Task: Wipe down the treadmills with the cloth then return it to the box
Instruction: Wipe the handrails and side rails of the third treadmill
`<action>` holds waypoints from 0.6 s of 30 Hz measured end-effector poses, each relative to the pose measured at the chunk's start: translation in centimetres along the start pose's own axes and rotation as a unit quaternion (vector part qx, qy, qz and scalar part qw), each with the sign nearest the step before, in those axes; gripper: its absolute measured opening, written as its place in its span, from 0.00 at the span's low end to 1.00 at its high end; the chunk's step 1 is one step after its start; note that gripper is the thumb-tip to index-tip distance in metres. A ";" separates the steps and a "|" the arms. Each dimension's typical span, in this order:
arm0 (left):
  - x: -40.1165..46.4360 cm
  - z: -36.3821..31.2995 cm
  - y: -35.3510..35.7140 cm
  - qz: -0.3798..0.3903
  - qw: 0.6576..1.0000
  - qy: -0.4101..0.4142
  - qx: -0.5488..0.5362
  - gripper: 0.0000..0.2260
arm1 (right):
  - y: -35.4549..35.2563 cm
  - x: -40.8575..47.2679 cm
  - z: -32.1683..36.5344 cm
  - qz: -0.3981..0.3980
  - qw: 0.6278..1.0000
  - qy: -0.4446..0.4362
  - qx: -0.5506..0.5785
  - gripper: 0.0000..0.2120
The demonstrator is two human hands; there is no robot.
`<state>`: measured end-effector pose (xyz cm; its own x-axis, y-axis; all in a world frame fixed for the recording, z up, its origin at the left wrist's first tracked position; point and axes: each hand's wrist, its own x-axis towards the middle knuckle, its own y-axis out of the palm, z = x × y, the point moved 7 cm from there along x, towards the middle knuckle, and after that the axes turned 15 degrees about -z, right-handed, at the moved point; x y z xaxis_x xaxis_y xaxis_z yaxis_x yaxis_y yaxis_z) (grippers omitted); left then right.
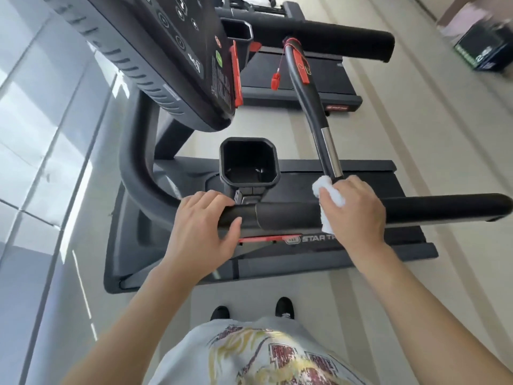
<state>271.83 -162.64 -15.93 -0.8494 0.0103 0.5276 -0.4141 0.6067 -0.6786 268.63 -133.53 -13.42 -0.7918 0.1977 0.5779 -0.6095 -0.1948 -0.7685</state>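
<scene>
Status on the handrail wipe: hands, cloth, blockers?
Left hand holds handrail, no cloth. Right hand grips cloth on the rail. Nothing in the way.

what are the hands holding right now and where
The right hand grips a bunched white cloth against the side handrail. The left hand holds the same rail nearer the cup holder.
</scene>
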 end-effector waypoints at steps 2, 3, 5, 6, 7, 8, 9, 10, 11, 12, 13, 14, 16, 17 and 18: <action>-0.1 0.1 0.1 0.012 1.000 -0.002 -0.006 0.13 | 0.3 -1.2 2.7 -0.008 0.999 -0.025 0.022 0.13; -0.1 0.2 0.1 0.020 1.000 -0.003 -0.011 0.14 | 0.4 -1.8 4.4 -0.020 0.998 -0.041 0.041 0.13; -0.2 0.5 0.1 0.038 0.999 -0.003 -0.018 0.15 | 0.7 -3.1 8.2 -0.051 0.992 -0.078 0.083 0.14; -0.3 0.7 0.0 0.046 0.999 -0.001 -0.020 0.16 | 0.9 -3.8 10.2 -0.059 0.988 -0.099 0.100 0.14; -0.4 0.8 -0.1 0.048 0.999 0.003 -0.024 0.16 | 1.2 -4.4 12.1 -0.062 0.984 -0.122 0.114 0.14; -0.6 0.9 -0.3 0.042 0.999 0.006 -0.028 0.16 | 1.5 -4.8 13.8 -0.059 0.980 -0.143 0.126 0.13; -0.7 1.1 -0.8 0.027 0.999 0.007 -0.028 0.15 | 1.9 -5.2 15.1 -0.053 0.977 -0.157 0.135 0.12; -0.7 1.6 -1.4 0.010 1.000 0.005 -0.019 0.15 | 2.2 -5.3 16.2 -0.042 0.976 -0.165 0.137 0.12; -0.7 2.2 -2.0 -0.006 1.000 -0.001 -0.003 0.15 | 2.6 -5.4 17.1 -0.029 0.976 -0.173 0.130 0.13; -0.7 3.0 -2.6 -0.013 1.000 -0.011 0.014 0.16 | 3.1 -5.6 17.7 -0.012 0.976 -0.183 0.118 0.15; -0.7 3.9 -2.9 -0.013 0.999 -0.019 0.025 0.18 | 3.4 -5.7 18.2 0.005 0.975 -0.194 0.111 0.16; -0.8 4.6 -3.2 -0.009 0.999 -0.022 0.024 0.19 | 3.5 -5.9 18.5 0.017 0.971 -0.206 0.118 0.16; -0.9 5.5 -3.4 -0.004 1.000 -0.015 0.008 0.22 | 3.0 -5.8 18.4 0.016 0.961 -0.220 0.168 0.12; -0.9 5.7 -3.4 -0.002 1.000 -0.010 0.001 0.22 | 2.5 -5.7 17.9 0.010 0.956 -0.226 0.186 0.11; -0.9 5.8 -3.4 -0.004 1.000 -0.009 -0.002 0.23 | 2.0 -5.5 17.3 0.003 0.955 -0.231 0.188 0.11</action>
<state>272.11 -169.30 -17.09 -0.8519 -0.0078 0.5236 -0.4189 0.6100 -0.6726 271.03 -151.59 -13.40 -0.6745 -0.2324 0.7007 -0.5078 -0.5430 -0.6689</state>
